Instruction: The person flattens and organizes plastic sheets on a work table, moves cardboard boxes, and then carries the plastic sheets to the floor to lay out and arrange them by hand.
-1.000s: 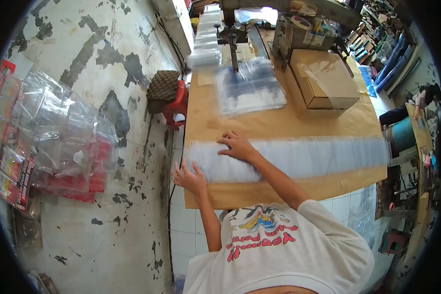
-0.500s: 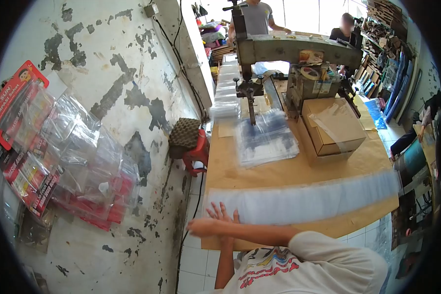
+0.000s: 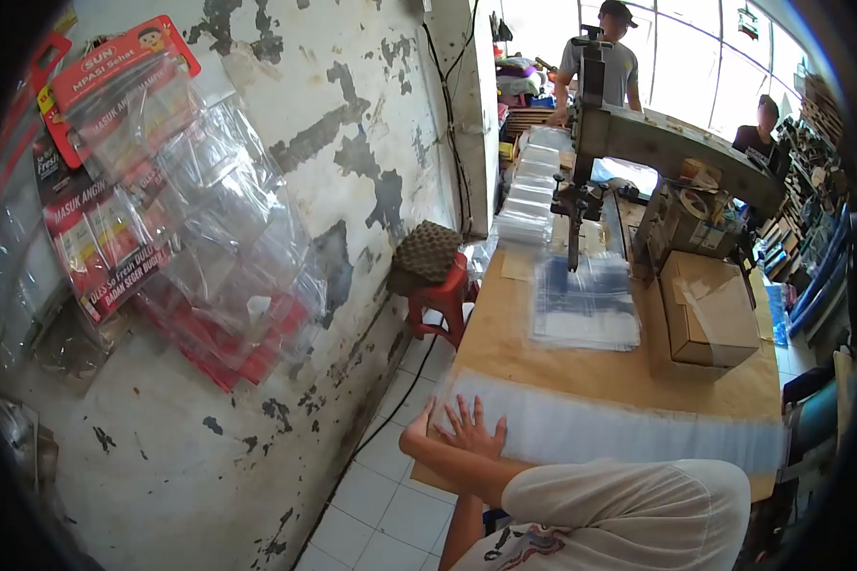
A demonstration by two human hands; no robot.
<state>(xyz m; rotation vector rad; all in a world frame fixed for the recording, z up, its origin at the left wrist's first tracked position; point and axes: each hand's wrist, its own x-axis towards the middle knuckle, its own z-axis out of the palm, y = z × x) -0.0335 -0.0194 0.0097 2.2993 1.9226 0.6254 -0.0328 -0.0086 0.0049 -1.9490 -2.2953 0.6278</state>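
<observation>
A long, whitish band of clear plastic sheets (image 3: 619,428) runs along the near edge of the brown-covered table. My left hand (image 3: 471,430) lies open on its left end, palm down with fingers spread. Crossing over my left forearm, my right arm reaches to the table's left corner. There my right hand (image 3: 419,433) is bent at the band's left end, its fingers mostly hidden. Further back, a stack of clear plastic sheets (image 3: 586,309) lies beneath the arm of a metal machine (image 3: 676,143).
A taped cardboard box (image 3: 709,319) stands on the brown table cover (image 3: 505,333) at right. Beside the table is a red stool (image 3: 438,300) with a patterned cushion. Plastic packaging (image 3: 219,200) hangs on the peeling wall. Two people are at the back.
The view has swung left, so the table appears further right. My left hand stays spread on the band; my right hand has moved from beyond the table's left edge to the band's end.
</observation>
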